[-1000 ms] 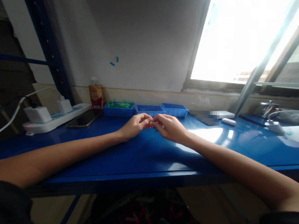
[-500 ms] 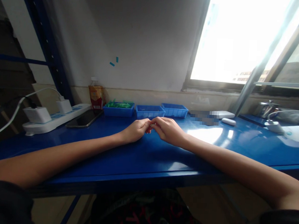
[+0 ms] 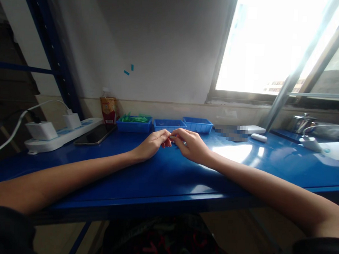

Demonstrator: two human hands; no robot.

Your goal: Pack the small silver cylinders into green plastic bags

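My left hand and my right hand meet at the fingertips over the blue table. Both are closed in a pinch. Between the fingertips something tiny is gripped, too small and covered to name. Just behind the hands stands a blue plastic bin, whose contents I cannot make out. To its left a second blue bin holds green strip-like pieces. A third blue bin sits to the right, against the wall.
On the left lie a white power strip with plugged-in chargers and a black phone. A drink bottle stands behind them. On the right are a small white case, a metal pot and a white charger.
My fingers have shifted a little, with the left hand slightly lower on the wrist side and turned. A small gap shows under the right fingers. The bins stay put.
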